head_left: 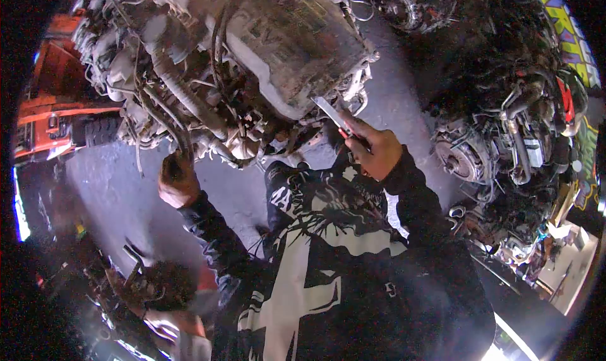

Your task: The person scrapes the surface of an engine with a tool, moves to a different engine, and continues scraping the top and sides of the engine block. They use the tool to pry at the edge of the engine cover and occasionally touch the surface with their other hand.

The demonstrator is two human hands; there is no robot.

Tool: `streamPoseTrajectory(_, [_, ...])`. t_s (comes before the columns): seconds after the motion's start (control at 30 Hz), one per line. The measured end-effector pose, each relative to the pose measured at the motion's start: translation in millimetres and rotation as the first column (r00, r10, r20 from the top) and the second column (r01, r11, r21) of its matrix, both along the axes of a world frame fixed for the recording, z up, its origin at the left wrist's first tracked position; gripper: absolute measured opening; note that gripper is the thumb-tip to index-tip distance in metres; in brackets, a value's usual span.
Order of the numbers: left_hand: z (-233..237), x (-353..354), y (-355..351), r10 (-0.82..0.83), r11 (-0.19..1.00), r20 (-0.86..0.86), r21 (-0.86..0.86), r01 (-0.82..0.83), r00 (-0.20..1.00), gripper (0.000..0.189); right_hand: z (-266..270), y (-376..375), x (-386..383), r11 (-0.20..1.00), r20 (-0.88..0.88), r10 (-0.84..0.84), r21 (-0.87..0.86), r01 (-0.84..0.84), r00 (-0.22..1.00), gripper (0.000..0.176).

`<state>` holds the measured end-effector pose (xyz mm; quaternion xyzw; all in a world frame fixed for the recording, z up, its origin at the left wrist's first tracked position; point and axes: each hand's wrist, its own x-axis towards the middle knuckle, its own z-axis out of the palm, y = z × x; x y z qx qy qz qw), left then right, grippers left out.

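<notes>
A large dirty engine (290, 45) with a grey-brown cover, hoses and pipes fills the top of the view. My right hand (377, 151) is closed round the red-and-black handle of a knife-like tool (329, 113), its flat pale blade pointing up and left beside the cover's lower edge. To the left, my left hand (178, 183) has its fingers closed on the lower end of a dark hose (165, 116) hanging from the engine. The fingertips of this hand are in shadow.
More engines and parts (464, 159) stand at the right. An orange machine (50, 124) with a black tyre is at the left. Dark metal parts (164, 285) lie at the lower left. A cardboard box (571, 266) is at the lower right.
</notes>
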<state>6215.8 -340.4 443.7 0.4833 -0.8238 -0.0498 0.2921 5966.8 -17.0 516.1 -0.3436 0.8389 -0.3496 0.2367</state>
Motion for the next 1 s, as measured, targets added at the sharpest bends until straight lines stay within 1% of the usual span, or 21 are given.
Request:
streamPoseTrajectory(0.03, [1.2, -1.1, -0.3, 0.016, 1.000, 0.047, -0.014, -0.016, 0.999, 0.028, -4.3, 0.8, -2.0, 1.000, 0.000, -0.007, -0.002, 0.007, 1.000, 0.052])
streamPoseTrajectory(0.07, [1.3, -3.5, -0.6, 0.034, 0.999, 0.089, -0.028, -0.031, 0.995, 0.027, -10.6, 0.9, -7.6, 0.999, -0.058, -0.023, 0.023, 0.025, 0.998, 0.053])
streamPoseTrajectory(0.13, [-4.4, -0.9, -2.1, 0.005, 1.000, 0.032, -0.010, -0.004, 0.999, 0.027, -13.5, 2.9, -9.8, 0.998, -0.116, -0.032, 0.053, 0.038, 0.993, 0.055])
streamPoseTrajectory(0.17, [-7.6, 2.3, -3.3, -0.020, 1.000, -0.021, 0.004, 0.020, 1.000, 0.026, -9.7, 2.8, -6.3, 1.000, -0.143, 0.007, 0.021, -0.004, 0.990, 0.056])
streamPoseTrajectory(0.2, [-10.5, 5.9, -5.4, -0.021, 1.000, -0.019, 0.005, 0.021, 1.000, 0.026, -8.0, 2.9, -2.7, 0.999, -0.169, 0.040, -0.011, -0.042, 0.985, 0.057])
streamPoseTrajectory(0.23, [-13.6, 7.9, -9.1, -0.006, 1.000, 0.042, -0.009, 0.006, 0.999, 0.026, -15.5, 3.0, -2.2, 0.999, -0.168, 0.034, -0.011, -0.037, 0.985, 0.057])
streamPoseTrajectory(0.27, [-15.6, 7.1, -11.8, 0.011, 1.000, 0.100, -0.023, -0.008, 0.995, 0.026, -28.4, 3.2, -4.1, 0.996, -0.187, -0.005, -0.091, -0.012, 0.982, 0.057])
streamPoseTrajectory(0.3, [-16.2, 6.4, -12.4, 0.010, 1.000, 0.098, -0.022, -0.008, 0.995, 0.026, -35.4, 3.7, -5.7, 0.986, -0.202, -0.041, -0.169, 0.007, 0.979, 0.057])
streamPoseTrajectory(0.33, [-16.5, 6.8, -12.2, -0.004, 1.000, 0.090, -0.016, 0.006, 0.996, 0.027, -29.4, 3.4, -5.4, 0.986, -0.202, -0.036, -0.168, 0.002, 0.979, 0.057])
streamPoseTrajectory(0.4, [-14.0, 10.2, -11.6, -0.022, 1.000, 0.090, -0.012, 0.023, 0.996, 0.027, -13.1, 3.4, 1.1, 0.995, -0.153, 0.040, -0.083, -0.053, 0.987, 0.055])
streamPoseTrajectory(0.43, [-12.5, 9.2, -11.9, -0.011, 1.000, 0.113, -0.027, 0.014, 0.994, 0.027, -14.1, 3.1, 1.3, 0.995, -0.154, 0.034, -0.087, -0.047, 0.988, 0.055])
streamPoseTrajectory(0.5, [-12.0, 5.5, -11.5, 0.002, 0.999, 0.131, -0.040, 0.003, 0.991, 0.027, -17.2, 4.1, -1.2, 0.995, -0.008, -0.070, -0.065, 0.069, 0.998, 0.056])
streamPoseTrajectory(0.53, [-12.3, 5.0, -10.9, -0.003, 0.999, 0.119, -0.039, 0.007, 0.993, 0.028, -20.9, 4.4, -0.6, 0.996, -0.008, -0.065, -0.065, 0.065, 0.998, 0.056])
streamPoseTrajectory(0.6, [-8.5, 6.0, -9.3, -0.010, 0.999, 0.112, -0.039, 0.015, 0.994, 0.028, -28.9, 5.2, 5.6, 0.967, -0.238, 0.009, -0.245, -0.069, 0.971, 0.056])
streamPoseTrajectory(0.63, [-3.7, 3.2, -7.8, 0.016, 1.000, 0.138, -0.009, -0.014, 0.990, 0.028, -27.2, 5.2, 5.4, 0.967, -0.238, 0.004, -0.246, -0.064, 0.971, 0.056])
streamPoseTrajectory(0.7, [-5.1, 1.1, -8.2, 0.043, 0.999, 0.161, 0.022, -0.047, 0.986, 0.027, -19.6, 4.8, 1.9, 0.996, -0.026, -0.094, -0.010, 0.094, 0.995, 0.056])
streamPoseTrajectory(0.77, [-13.3, 6.4, -11.6, -0.041, 0.996, 0.077, -0.080, 0.047, 0.996, 0.027, -14.4, 3.2, 4.1, 0.998, -0.075, -0.040, -0.055, 0.036, 0.996, 0.056])
streamPoseTrajectory(0.83, [-14.6, 8.4, -12.8, -0.026, 0.998, 0.071, -0.048, 0.029, 0.997, 0.028, -17.6, 4.0, 4.4, 0.995, -0.126, -0.002, -0.098, -0.011, 0.992, 0.056])
streamPoseTrajectory(0.9, [-12.1, 4.1, -12.6, -0.016, 1.000, 0.060, -0.014, 0.017, 0.998, 0.028, -29.6, 7.2, -1.5, 0.997, -0.049, -0.066, -0.042, 0.064, 0.997, 0.056])
streamPoseTrajectory(0.93, [-6.4, 2.6, -8.8, -0.021, 1.000, 0.083, -0.012, 0.022, 0.996, 0.028, -24.5, 5.8, -0.2, 0.997, -0.051, -0.062, -0.041, 0.060, 0.997, 0.056])
streamPoseTrajectory(1.0, [-2.9, 4.0, -5.6, -0.020, 1.000, 0.110, -0.011, 0.021, 0.994, 0.028, -11.6, 1.2, 6.2, 0.999, -0.066, 0.013, -0.031, -0.015, 0.998, 0.056])
